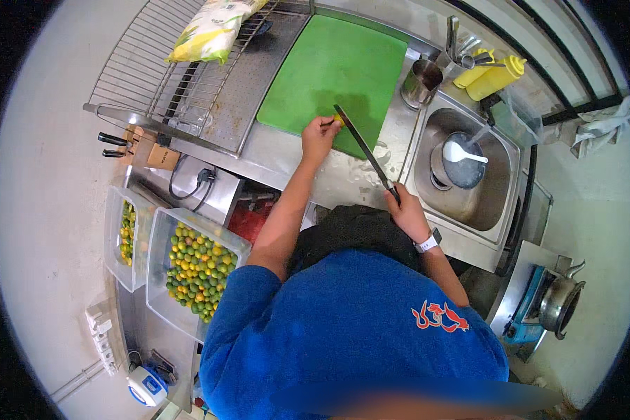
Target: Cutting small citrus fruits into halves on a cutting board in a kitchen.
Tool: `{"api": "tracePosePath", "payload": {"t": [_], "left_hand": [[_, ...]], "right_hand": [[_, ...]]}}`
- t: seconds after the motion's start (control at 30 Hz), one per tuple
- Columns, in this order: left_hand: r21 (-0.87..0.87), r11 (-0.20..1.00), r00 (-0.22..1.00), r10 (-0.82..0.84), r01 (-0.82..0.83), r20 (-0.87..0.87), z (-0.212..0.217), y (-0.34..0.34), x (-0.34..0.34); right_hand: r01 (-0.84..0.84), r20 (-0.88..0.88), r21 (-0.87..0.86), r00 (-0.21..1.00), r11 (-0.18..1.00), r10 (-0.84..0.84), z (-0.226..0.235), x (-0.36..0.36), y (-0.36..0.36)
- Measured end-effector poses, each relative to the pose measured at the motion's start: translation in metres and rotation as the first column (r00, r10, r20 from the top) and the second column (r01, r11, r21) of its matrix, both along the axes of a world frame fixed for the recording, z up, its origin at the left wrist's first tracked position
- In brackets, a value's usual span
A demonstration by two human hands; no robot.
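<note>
My left hand (318, 142) is closed, with a small yellow citrus fruit (339, 120) pinched at the fingertips. It hovers over or rests near the front edge of the green cutting board (336, 63); the exact contact is hard to see. My right hand (408, 215) grips the dark handle of a long knife (362, 145). The blade slants up and left, its tip end beside the fruit. Whether the edge touches the fruit I cannot tell.
Right of the board stand a metal pitcher (421, 84) and a sink (455, 206) holding a bowl and white spoon (465, 152). Yellow squeeze bottles (495, 78) stand behind. At left are a wire rack (143, 66), a knife block (150, 150) and a clear tub (159, 280) of small citrus.
</note>
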State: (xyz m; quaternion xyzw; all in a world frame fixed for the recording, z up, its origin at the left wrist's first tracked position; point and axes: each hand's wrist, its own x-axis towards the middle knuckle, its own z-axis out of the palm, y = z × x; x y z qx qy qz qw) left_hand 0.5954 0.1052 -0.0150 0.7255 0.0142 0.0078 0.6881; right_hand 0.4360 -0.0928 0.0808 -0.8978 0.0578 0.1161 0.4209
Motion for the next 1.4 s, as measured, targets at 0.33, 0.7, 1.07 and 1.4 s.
{"api": "tracePosePath", "payload": {"t": [0.33, 0.7, 1.07, 1.4], "left_hand": [[0.142, 0.988, 0.998, -0.068, 0.067, 0.001, 0.006, 0.004, 0.002], [0.248, 0.969, 0.991, -0.033, 0.001, 0.126, 0.006, 0.002, 0.003], [0.217, 0.976, 0.985, -0.046, 0.009, 0.168, 0.004, 0.003, 0.005], [0.227, 0.973, 0.992, -0.064, 0.037, 0.112, 0.006, 0.005, 0.004]], "right_hand": [[-0.095, -0.016, -0.12, 0.995, 0.988, 0.094, -0.003, 0.011, 0.008], [-0.158, 0.03, -0.234, 0.985, 0.959, 0.17, -0.005, 0.053, 0.013], [-0.187, 0.14, -0.23, 0.965, 0.955, 0.223, -0.022, 0.096, 0.027], [-0.181, 0.03, -0.204, 0.981, 0.962, 0.191, -0.015, 0.057, 0.013]]}}
